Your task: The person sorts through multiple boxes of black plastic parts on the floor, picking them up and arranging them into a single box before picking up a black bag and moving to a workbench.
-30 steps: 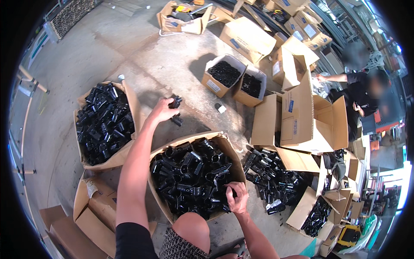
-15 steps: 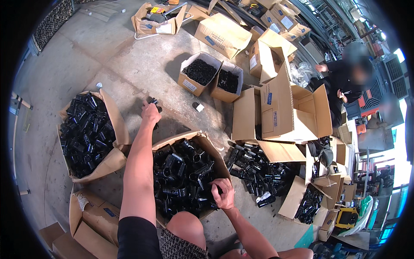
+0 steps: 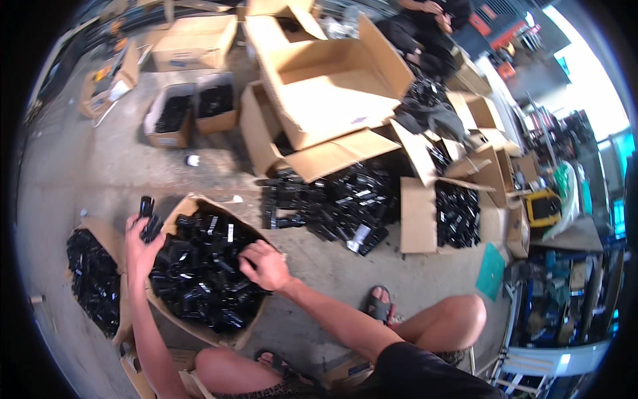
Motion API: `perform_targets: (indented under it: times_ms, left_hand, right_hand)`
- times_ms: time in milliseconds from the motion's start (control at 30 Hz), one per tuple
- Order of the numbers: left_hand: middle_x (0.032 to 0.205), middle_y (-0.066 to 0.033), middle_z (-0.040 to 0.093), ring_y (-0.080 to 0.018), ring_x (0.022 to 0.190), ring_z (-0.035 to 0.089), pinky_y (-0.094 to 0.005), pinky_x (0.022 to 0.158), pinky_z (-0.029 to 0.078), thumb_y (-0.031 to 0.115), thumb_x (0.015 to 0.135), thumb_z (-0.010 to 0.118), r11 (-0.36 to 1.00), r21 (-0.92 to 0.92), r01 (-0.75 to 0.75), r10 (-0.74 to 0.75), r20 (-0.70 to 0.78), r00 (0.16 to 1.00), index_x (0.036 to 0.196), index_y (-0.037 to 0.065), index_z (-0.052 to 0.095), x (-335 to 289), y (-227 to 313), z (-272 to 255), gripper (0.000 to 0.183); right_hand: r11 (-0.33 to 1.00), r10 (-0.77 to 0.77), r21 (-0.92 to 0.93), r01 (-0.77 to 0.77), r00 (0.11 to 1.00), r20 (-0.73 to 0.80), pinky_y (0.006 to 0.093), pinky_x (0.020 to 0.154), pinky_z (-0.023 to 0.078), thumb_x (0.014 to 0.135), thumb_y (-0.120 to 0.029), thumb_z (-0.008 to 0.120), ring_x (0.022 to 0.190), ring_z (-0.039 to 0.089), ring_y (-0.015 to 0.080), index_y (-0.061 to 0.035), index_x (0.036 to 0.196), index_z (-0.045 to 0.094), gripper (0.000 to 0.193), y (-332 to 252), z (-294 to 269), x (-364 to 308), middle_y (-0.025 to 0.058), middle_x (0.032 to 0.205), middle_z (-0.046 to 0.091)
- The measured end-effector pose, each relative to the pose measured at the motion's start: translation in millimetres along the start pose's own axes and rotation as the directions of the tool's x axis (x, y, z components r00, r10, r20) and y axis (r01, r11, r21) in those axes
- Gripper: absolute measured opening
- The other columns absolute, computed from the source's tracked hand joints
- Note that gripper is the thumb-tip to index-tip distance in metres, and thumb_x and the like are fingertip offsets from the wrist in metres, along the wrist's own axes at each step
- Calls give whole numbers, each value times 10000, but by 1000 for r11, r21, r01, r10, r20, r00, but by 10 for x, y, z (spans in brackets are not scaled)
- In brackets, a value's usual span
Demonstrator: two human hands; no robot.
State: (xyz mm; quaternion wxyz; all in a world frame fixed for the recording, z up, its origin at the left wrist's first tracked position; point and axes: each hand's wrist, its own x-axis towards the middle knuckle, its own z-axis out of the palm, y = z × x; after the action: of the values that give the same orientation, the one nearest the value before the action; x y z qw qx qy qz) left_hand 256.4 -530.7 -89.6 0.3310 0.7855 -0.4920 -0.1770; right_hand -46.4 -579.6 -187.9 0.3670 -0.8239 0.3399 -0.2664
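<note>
My left hand (image 3: 138, 251) is closed around a shiny black tubular part (image 3: 146, 210), held up beside the left rim of an open cardboard box (image 3: 174, 318). Glossy black parts (image 3: 199, 269) of a similar look fill that box in a jumbled heap. At the box's right side, my right hand (image 3: 267, 266) has its fingers curled down against the heap; whatever they may hold is hidden. Left of my left hand, another carton (image 3: 119, 266) is full of black parts (image 3: 94, 282).
A loose pile of black parts (image 3: 352, 199) lies on the concrete floor, beside a large open carton (image 3: 332, 86). Two small boxes (image 3: 171, 139) of small black pieces stand farther off. A person in dark clothes (image 3: 425, 33) is at the top right. My sandalled foot (image 3: 380, 307) is at right.
My left hand has come back from the floor beyond the boxes to the near box's left rim, still holding a black part. My right hand stays at the box's right side. The view has swung right.
</note>
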Motion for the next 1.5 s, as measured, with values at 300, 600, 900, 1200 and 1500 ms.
perform_targets:
  times_ms: [300,600,900,1200,1500]
  left_hand:
    - [1491,-238,339,-377,1345,394,-422,1100,347,270,744,805,986,163,42,-88,282,955,1293,-3,521,-861,763,448,676]
    - [1510,-265,295,-412,1388,326,-453,1124,324,362,784,771,939,344,-7,-35,117,992,1404,68,433,-1979,573,524,765]
    - [1390,-257,434,-420,1270,437,-467,1063,370,258,799,707,850,144,506,-474,-207,856,1341,33,463,-4289,487,50,636]
    - [1315,-193,538,-356,1235,504,-467,1030,395,191,749,743,451,256,855,-735,-437,519,1340,80,474,-5368,-545,391,659]
    - [1187,-216,647,-356,1126,611,-465,959,466,402,804,697,538,434,722,-767,-102,633,1233,51,613,-4704,338,323,560]
  right_hand:
    - [989,-61,132,60,998,9,424,845,470,813,-138,607,898,577,332,-19,868,658,140,164,-202,-60,141,879,626]
    - [958,-203,267,100,897,392,379,985,471,868,-165,628,1144,597,278,-21,1119,672,292,35,-696,-273,161,1187,655]
    - [857,366,190,-480,825,431,240,610,513,900,-172,631,724,671,116,5,1058,688,244,660,-1774,-532,54,878,703]
    - [838,530,-184,-513,688,496,275,496,532,845,-196,638,604,669,142,-11,1019,707,263,1111,-1973,-790,65,816,697]
    - [598,490,-51,-800,315,813,418,794,585,844,-473,709,939,693,333,-37,1380,476,729,642,-1101,-1151,259,1244,581]
